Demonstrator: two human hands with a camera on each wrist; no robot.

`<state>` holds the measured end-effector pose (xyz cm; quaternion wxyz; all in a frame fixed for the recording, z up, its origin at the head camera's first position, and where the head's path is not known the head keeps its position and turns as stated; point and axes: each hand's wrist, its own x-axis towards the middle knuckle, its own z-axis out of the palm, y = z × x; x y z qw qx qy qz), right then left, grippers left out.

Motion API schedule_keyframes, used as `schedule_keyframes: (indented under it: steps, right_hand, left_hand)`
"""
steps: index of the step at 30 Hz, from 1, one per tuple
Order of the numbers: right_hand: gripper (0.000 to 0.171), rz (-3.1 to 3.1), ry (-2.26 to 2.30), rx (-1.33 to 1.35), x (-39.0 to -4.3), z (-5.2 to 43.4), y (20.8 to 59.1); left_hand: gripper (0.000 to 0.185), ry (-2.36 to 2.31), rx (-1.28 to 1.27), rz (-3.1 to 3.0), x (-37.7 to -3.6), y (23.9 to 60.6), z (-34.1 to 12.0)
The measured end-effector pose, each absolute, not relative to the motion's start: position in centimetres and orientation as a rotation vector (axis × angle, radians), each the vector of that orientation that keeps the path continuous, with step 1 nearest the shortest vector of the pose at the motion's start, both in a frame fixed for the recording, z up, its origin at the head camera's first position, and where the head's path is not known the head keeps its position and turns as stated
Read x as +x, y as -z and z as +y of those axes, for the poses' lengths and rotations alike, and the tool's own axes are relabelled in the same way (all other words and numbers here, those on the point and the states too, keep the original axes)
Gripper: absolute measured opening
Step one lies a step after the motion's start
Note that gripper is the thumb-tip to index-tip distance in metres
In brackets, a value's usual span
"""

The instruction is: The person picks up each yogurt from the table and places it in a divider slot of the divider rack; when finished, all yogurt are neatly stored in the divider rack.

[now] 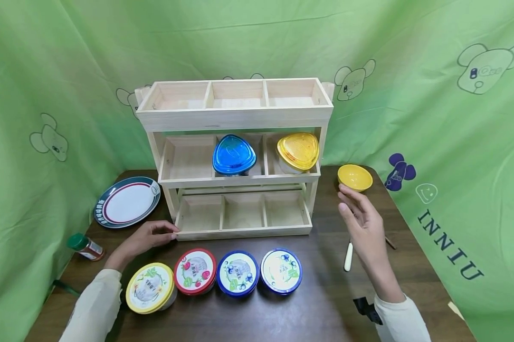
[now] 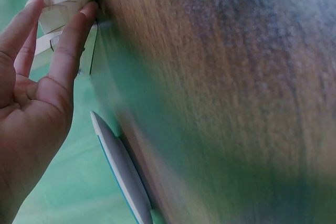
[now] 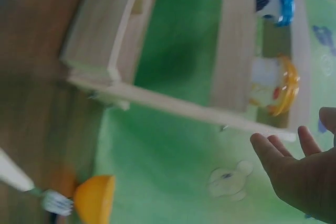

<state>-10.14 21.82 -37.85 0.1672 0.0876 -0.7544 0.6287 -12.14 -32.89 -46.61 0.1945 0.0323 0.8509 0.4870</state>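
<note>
Two hands (image 1: 146, 239) beside wooden rack (image 1: 235, 156)

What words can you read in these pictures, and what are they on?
"INNIU": dark letters on the green fabric backdrop, at the right.
Labels on the four round lidded tubs: too small to read.
Label on the small green-capped spice bottle: too small to read.
Nothing else bears text.

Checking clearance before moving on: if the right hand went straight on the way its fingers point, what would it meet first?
Most likely the yellow bowl: the right hand is open, its fingertips pointing up and away just short of the rim. Depth is unclear, so it may pass above it.
</note>
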Motion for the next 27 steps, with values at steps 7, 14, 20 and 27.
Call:
schedule_keyframes:
  steps: [7, 14, 20, 27]
  right_hand:
    - [0.040, -2.289, -1.725, 0.194, -8.9, 23.6, 40.6]
    - [0.038, -2.361, -1.726, 0.278, -7.4, 23.6, 43.3]
    - [0.038, -2.384, -1.871, 0.417, -6.8, 22.6, 45.1]
    - [0.042, -2.415, -1.970, 0.707, -6.4, 22.3, 46.6]
  left_hand:
    - [0.027, -1.358, 0.083, 2.395, -12.0, 46.6, -32.8]
    - [0.028, -1.356, 0.083, 2.389, -12.1, 46.5, -32.8]
    - [0.025, -1.346, 0.100, 2.405, -12.1, 46.3, -32.9]
    - [0.025, -1.363, 0.102, 2.394, -12.0, 46.7, -32.8]
